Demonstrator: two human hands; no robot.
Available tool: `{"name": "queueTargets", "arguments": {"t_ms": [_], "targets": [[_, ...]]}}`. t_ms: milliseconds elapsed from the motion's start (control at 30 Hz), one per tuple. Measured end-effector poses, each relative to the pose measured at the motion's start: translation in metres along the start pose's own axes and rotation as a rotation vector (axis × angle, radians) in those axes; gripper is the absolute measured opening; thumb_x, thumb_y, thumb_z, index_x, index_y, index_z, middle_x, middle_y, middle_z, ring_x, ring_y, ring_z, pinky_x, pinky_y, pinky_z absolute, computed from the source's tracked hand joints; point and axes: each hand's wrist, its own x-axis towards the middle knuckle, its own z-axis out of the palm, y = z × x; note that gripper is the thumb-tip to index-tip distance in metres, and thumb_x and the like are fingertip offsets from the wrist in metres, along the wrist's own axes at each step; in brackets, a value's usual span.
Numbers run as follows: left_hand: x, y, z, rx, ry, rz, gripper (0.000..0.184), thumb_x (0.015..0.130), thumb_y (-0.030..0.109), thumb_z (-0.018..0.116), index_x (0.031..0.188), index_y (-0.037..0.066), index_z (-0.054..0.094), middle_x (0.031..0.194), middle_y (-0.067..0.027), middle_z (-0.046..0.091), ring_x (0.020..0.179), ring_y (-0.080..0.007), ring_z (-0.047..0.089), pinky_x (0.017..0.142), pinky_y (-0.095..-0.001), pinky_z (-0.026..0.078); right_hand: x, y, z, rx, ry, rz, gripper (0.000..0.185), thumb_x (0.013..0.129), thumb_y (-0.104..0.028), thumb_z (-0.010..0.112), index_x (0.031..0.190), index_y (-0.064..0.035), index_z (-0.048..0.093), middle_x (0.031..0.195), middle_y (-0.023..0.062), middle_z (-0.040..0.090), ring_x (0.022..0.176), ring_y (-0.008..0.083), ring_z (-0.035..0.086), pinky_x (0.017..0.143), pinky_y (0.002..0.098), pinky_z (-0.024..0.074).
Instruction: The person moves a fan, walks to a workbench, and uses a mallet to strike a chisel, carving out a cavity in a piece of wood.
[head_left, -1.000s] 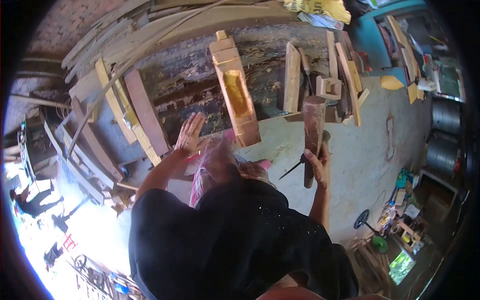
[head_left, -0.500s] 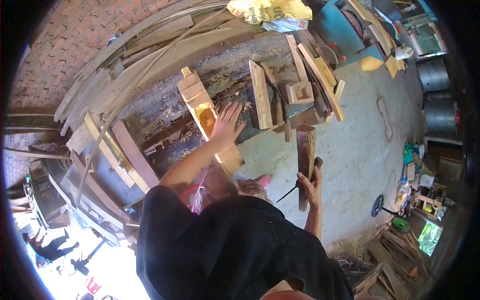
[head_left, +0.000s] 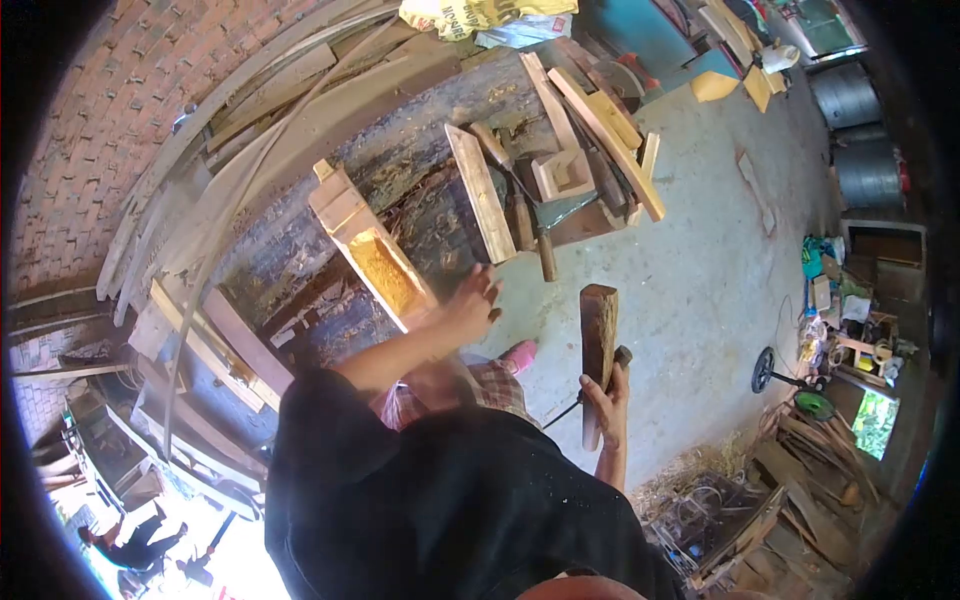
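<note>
Left hand (head_left: 470, 308) now beyond part-hidden block (head_left: 374, 258)

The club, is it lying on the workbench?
No, the right grip holds the club apart from the workbench.

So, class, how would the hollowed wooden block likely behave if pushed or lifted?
The hollowed wooden block likely feels stiff, as it looks like one thick piece of timber. It seems unlikely to roll, being long with flat sides. Pushed, it may drag, since the weathered surface under it looks rough and flaky.
</note>
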Motion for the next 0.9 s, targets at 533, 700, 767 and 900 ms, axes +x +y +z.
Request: {"name": "queueTargets", "arguments": {"t_ms": [533,700,767,900], "targets": [[0.081,-0.004,-0.046,0.042,0.255,-0.114,0.101,0.073,0.046,0.072,0.146,-0.003,0.021,0.153,-0.0211,0.012,0.144,-0.038,0.008,0.115,-0.0485,0.018,0.002,-0.007,0.006,-0.016,-0.053,0.03,0.039,0.077,-0.016,0.076,0.105,0.0032,0.056,0.109,0.0061,0.038,0.101,0.0181,0.043,0.086,0.0282,0.0377],[0.027,0.009,0.001,-0.039,0.007,0.302,0.054,0.081,0.028,0.067,0.127,0.004,0.052,0.13,-0.0186,0.049,0.124,-0.0325,0.044,0.105,-0.0441,0.035,-0.003,0.005,0.006,-0.033,-0.04,-0.006,0.045,0.077,-0.016,0.076,0.112,0.0038,0.055,0.11,0.0062,0.039,0.105,0.0193,0.044,0.09,0.0283,0.0369],[0.012,0.017,0.005,-0.168,-0.151,0.323,0.041,0.081,0.022,0.067,0.117,0.004,0.06,0.118,-0.0163,0.059,0.112,-0.0304,0.055,0.098,-0.0427,0.042,-0.005,0.002,0.007,-0.066,-0.046,-0.01,0.045,0.077,-0.015,0.076,0.112,0.0037,0.055,0.111,0.0064,0.039,0.106,0.0196,0.044,0.09,0.0284,0.0372],[-0.004,0.077,-0.025,-0.902,-0.142,0.194,0.032,0.079,0.005,0.066,0.111,0.004,0.062,0.104,-0.0101,0.064,0.098,-0.0207,0.06,0.084,-0.0325,0.049,-0.004,-0.02,0.015,-0.059,-0.076,-0.032,0.044,0.078,-0.015,0.075,0.112,0.0049,0.054,0.115,0.0075,0.04,0.108,0.02,0.045,0.09,0.0301,0.0395]]}}
